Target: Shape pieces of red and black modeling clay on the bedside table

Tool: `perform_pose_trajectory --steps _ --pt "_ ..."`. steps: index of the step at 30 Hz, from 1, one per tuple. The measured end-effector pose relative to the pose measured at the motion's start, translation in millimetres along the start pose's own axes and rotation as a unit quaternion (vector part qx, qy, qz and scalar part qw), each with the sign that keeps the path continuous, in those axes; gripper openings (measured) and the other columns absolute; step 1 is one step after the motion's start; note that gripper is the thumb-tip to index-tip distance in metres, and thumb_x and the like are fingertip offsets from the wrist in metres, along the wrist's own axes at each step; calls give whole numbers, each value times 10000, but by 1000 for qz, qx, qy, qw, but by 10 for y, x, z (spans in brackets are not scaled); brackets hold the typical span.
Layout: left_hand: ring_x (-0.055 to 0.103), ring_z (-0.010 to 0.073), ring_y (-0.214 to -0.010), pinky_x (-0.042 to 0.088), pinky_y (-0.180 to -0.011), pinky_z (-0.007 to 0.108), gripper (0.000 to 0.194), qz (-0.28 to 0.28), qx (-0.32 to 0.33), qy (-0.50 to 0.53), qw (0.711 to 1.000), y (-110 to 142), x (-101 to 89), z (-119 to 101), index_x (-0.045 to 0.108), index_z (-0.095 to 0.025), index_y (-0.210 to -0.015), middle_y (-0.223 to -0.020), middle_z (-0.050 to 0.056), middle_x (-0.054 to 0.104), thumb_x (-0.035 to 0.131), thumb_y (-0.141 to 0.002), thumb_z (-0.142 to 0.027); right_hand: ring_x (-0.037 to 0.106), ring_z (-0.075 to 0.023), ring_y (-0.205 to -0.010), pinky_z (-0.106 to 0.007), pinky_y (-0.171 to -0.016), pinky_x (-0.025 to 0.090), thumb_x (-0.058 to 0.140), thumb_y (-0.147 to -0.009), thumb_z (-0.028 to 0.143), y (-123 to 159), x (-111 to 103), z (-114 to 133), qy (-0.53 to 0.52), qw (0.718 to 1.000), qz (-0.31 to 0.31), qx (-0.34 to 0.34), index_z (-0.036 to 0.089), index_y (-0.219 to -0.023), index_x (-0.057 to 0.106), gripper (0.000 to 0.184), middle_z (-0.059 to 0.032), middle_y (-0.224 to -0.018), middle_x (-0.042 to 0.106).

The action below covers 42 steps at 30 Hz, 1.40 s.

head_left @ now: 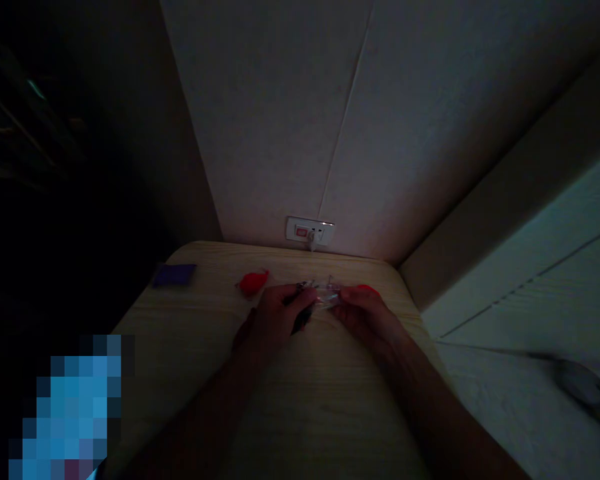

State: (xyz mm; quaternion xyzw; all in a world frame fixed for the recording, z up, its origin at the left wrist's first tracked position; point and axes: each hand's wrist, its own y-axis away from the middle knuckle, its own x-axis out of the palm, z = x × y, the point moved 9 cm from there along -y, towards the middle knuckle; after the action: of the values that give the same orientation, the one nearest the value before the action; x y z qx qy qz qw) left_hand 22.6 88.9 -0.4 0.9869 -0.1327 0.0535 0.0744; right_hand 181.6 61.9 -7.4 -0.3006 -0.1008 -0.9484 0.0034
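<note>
The room is dim. My left hand (274, 320) and my right hand (367, 315) meet over the far part of a light wooden table (280, 400). Between them they grip a small clear object (327, 297) with metal bits, and a dark part (303, 319) hangs under my left fingers. Both hands have their fingers curled round it. A red object (253, 282) lies on the table just left of my left hand. Another red thing (365, 289) peeks out behind my right hand.
A purple flat item (175, 275) lies at the table's far left edge. A white wall socket (310, 232) with a plug sits on the wall behind the table. A pale bed or cabinet surface (530, 293) runs along the right.
</note>
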Motion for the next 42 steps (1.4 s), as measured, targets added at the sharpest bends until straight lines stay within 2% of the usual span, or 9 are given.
perform_pose_trajectory --steps 6,10,18,25,31,36,39,42 --pt "501 111 -474 350 -450 226 385 2 12 -15 1000 0 -3 -23 713 -149 -685 -556 -5 581 742 -771 -523 674 -120 -707 -199 -690 569 905 -660 226 -6 -22 4 30 1000 2 -3 132 -743 802 162 -68 -856 791" --pt "516 114 -485 357 -460 223 390 -2 6 -26 1000 5 -18 -14 721 -142 -700 -561 3 595 737 -779 -525 641 -146 -695 -264 -704 542 878 -662 244 -3 -21 50 66 997 -5 -43 174 -668 779 121 -44 -784 769" --pt "537 121 -476 384 -445 224 392 8 -40 27 999 38 77 40 705 -132 -711 -577 15 614 773 -715 -518 654 -252 -952 -377 -880 476 797 -669 262 31 89 126 68 988 -20 -137 232 -597 712 115 -35 -842 740" --pt "513 116 -436 354 -406 220 388 23 -33 35 999 32 136 75 698 -139 -686 -530 4 586 773 -701 -520 642 -291 -1046 -431 -915 485 778 -668 268 64 183 94 46 990 -11 -133 244 -595 689 118 -52 -932 752" --pt "533 106 -458 381 -418 212 392 19 -25 63 997 25 100 41 697 -128 -700 -584 14 613 777 -713 -513 649 -254 -960 -385 -881 531 806 -704 316 98 223 153 -12 991 -7 -133 259 -653 732 106 -44 -892 755" --pt "555 108 -483 416 -427 213 383 15 -18 74 997 29 80 24 703 -122 -741 -635 23 633 780 -740 -497 647 -216 -840 -353 -810 565 726 -793 262 82 136 119 -70 992 -21 -100 248 -673 732 121 -36 -867 753" --pt "556 105 -485 419 -423 214 380 18 -12 91 996 22 82 44 703 -128 -747 -657 21 644 789 -740 -497 658 -186 -836 -315 -810 564 732 -784 206 48 59 95 -84 992 -26 -90 232 -694 741 94 -22 -878 759" --pt "556 101 -483 419 -427 216 376 22 -14 101 995 4 79 84 709 -131 -760 -663 20 654 790 -747 -498 667 -174 -851 -297 -789 562 794 -777 250 17 -29 79 -70 993 -43 -83 227 -767 769 36 -21 -934 774"
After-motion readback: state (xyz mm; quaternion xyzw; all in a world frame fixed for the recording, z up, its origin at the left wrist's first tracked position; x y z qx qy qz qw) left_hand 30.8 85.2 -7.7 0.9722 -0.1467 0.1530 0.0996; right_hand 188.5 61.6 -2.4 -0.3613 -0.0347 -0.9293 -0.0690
